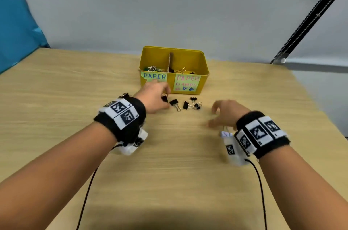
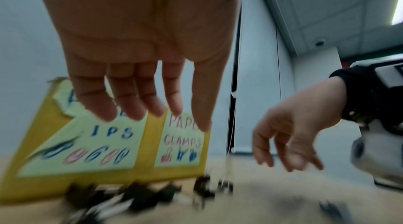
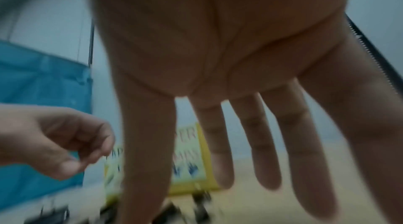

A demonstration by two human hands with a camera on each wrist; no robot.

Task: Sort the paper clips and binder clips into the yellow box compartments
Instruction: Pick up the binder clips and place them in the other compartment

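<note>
The right hand [image 1: 226,113] hovers over the wooden bench [image 1: 169,154], fingers spread, holding nothing. The left hand [image 1: 154,97] reaches the black binder clips [image 1: 185,105]; whether its grip pinches one cannot be told. About five small black clips with wire handles lie just before the yellow box [image 1: 174,70]. The box has two labelled compartments, paper clips [image 1: 153,68] in the left.

Wooden table [image 1: 56,82]; yellow box [image 1: 202,71]; binder clips [image 1: 185,105].
</note>
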